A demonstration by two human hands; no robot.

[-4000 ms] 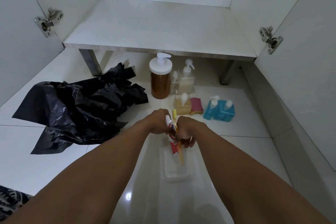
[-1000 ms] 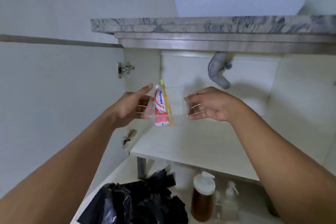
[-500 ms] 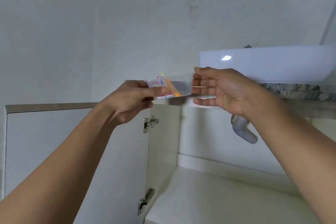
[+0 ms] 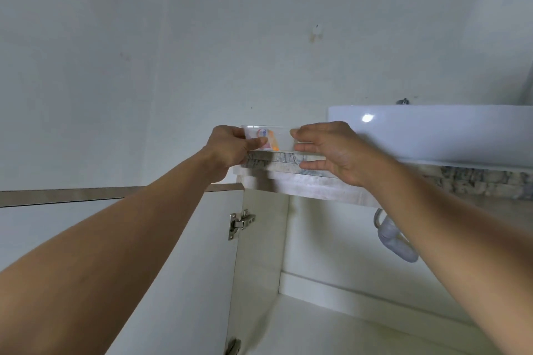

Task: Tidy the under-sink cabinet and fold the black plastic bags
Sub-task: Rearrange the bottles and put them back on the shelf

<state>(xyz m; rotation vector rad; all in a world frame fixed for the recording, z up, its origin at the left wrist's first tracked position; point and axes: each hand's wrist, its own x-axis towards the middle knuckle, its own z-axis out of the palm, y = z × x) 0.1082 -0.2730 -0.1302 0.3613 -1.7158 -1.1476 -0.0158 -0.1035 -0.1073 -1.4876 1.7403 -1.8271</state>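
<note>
Clear box with toothpaste tube inside, at left front edge of stone counter, just beside white basin, left hand gripping its left end, right hand pressing its right end with straight fingers, wall above, open cabinet below.

We see a clear, smooth plastic box at the left corner of the counter, whose edge looks like mottled, grey-veined stone. A printed tube shows blurred through the box wall. The basin is glossy white with a bright glint. The door is smooth, matt white, and its hinge is shiny metal. The pipe looks like dull grey plastic. The wall is matt and speckled.
</note>
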